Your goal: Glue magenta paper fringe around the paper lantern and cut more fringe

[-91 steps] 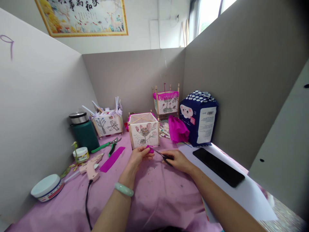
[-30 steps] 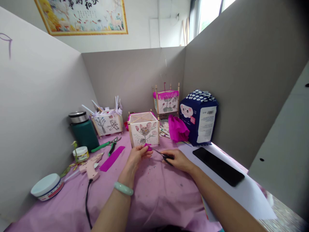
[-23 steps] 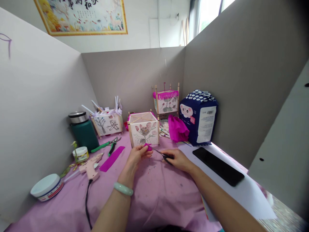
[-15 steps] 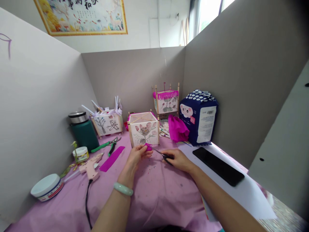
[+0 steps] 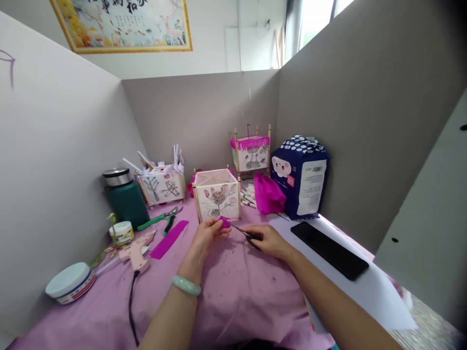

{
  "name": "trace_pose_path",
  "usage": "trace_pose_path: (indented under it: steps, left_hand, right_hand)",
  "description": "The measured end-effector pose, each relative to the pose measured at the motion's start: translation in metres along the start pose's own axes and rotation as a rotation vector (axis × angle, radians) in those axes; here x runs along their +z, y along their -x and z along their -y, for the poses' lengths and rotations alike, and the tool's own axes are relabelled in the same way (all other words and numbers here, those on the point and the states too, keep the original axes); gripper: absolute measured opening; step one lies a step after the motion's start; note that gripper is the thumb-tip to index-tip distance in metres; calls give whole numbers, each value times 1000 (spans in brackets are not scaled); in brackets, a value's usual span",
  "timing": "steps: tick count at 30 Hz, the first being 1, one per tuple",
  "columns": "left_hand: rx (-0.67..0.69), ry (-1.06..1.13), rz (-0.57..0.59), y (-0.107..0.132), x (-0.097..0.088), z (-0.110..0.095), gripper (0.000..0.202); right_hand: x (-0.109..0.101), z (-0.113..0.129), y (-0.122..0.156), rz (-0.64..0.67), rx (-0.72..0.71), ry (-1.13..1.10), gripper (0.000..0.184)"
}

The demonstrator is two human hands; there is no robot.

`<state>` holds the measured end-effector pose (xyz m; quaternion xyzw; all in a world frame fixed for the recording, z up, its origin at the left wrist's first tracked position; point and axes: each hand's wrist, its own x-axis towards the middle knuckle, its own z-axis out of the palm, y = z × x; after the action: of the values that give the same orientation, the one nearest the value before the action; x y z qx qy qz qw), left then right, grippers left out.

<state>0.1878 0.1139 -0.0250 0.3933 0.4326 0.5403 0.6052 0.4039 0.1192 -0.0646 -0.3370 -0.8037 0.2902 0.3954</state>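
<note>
My left hand (image 5: pixel 207 235) pinches a small folded piece of magenta paper (image 5: pixel 225 223) just above the purple cloth. My right hand (image 5: pixel 268 240) grips small black scissors (image 5: pixel 245 233), their blades pointing left at the magenta piece. Right behind the hands stands a square paper lantern (image 5: pixel 217 195) with a flower drawing and a wooden stick frame. A green bangle (image 5: pixel 186 285) sits on my left wrist.
On the left lie a magenta strip (image 5: pixel 169 238), green pliers (image 5: pixel 160 219), a glue gun (image 5: pixel 136 250) with its cord, a small jar (image 5: pixel 121 232), a white tin (image 5: pixel 68 282) and a green flask (image 5: pixel 125 197). Two more lanterns (image 5: pixel 251 152), crumpled magenta paper (image 5: pixel 268 195), a blue pack (image 5: pixel 300 176) and a black phone (image 5: pixel 329 250) stand right. Grey partitions enclose the table.
Almost nothing differs: both hands stay in place with the paper and scissors. The view has shifted very slightly.
</note>
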Motion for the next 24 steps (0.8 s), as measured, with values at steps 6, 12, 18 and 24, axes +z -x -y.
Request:
trace_pose_path:
  steps: [6,12,18,24]
  left_hand:
    - [-5,-21,21,2,2,0,7]
    - [-10,-37,16,2,4,0,6]
    - [-14,-33,14,2,4,0,7]
    - [-16,-41,18,1,3,1,7]
  right_hand:
    - [0,1,0,-3,2,19,37]
    - [0,0,0,-1,3,28,37]
    - [2,-3,0,-4,2,35,35]
    - [1,-3,0,2,-5,38,35]
